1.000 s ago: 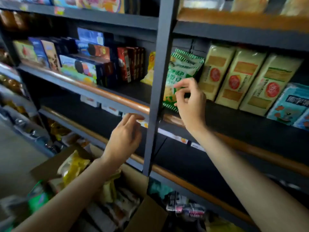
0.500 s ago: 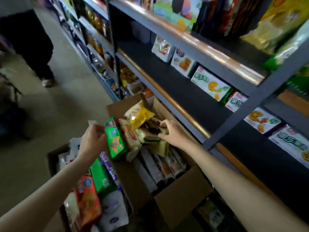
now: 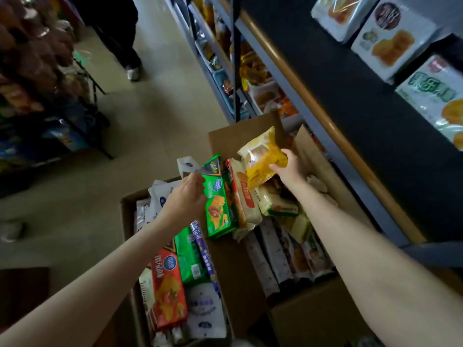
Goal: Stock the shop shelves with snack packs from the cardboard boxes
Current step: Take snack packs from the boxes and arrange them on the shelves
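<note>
A green pack (image 3: 220,204) stands on end at the seam between two cardboard boxes, its long axis running near to far, as the left hand (image 3: 186,200) grips its left edge, fingers curled round it. Just right of it, past a red-striped pack (image 3: 241,194), the right hand (image 3: 290,169) holds a yellow bag (image 3: 263,159) from the right side, thumb on its face; the bag lies to the far left of that hand, tilted up out of the right box (image 3: 318,311). The shelf (image 3: 350,96) waits to the right, nearer the right hand, so the yellow bag looks likeliest to go up first. More packs fill the left box (image 3: 126,209). Fingertips of both hands are hidden behind the packs; print on the wrappers is too blurred to read. A bystander's legs (image 3: 122,33) are cut off at far left.
</note>
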Tool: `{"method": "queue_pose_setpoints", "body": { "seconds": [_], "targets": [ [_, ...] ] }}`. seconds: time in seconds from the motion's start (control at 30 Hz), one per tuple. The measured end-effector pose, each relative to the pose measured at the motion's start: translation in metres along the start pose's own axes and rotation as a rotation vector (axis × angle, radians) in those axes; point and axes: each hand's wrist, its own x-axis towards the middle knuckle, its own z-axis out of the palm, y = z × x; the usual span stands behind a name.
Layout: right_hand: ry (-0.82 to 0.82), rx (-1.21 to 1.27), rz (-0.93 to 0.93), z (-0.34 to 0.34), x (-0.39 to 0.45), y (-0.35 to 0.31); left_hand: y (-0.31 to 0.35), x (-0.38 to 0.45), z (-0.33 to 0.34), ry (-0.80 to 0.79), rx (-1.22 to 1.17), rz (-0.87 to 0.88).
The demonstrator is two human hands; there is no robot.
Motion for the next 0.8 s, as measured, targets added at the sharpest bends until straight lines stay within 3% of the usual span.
{"method": "queue_pose_setpoints", "body": {
  "seconds": [0.17, 0.3, 0.4, 0.5, 0.57, 0.7, 0.8],
  "targets": [
    [0.151, 0.008, -0.080, -0.012, -0.024, -0.013, 0.005, 0.006, 0.003, 0.006, -0.203, -0.196],
    [0.255, 0.150, -0.180, -0.058, -0.057, -0.034, 0.043, 0.027, -0.001, -0.089, -0.577, -0.258],
    [0.347, 0.254, -0.279, -0.099, -0.096, -0.056, 0.091, 0.026, -0.016, -0.267, -0.788, -0.242],
    [0.460, 0.340, -0.395, -0.139, -0.141, -0.077, 0.147, 0.014, -0.040, -0.517, -0.967, -0.044],
    [0.517, 0.380, -0.468, -0.162, -0.171, -0.090, 0.179, 0.002, -0.058, -0.578, -1.030, 0.045],
    [0.590, 0.223, -0.510, -0.209, -0.228, -0.103, 0.235, -0.018, -0.082, -0.489, -0.980, 0.353],
    [0.763, 0.011, -0.512, -0.246, -0.263, -0.104, 0.277, -0.033, -0.097, -0.354, -0.859, 0.576]
  ]
}}
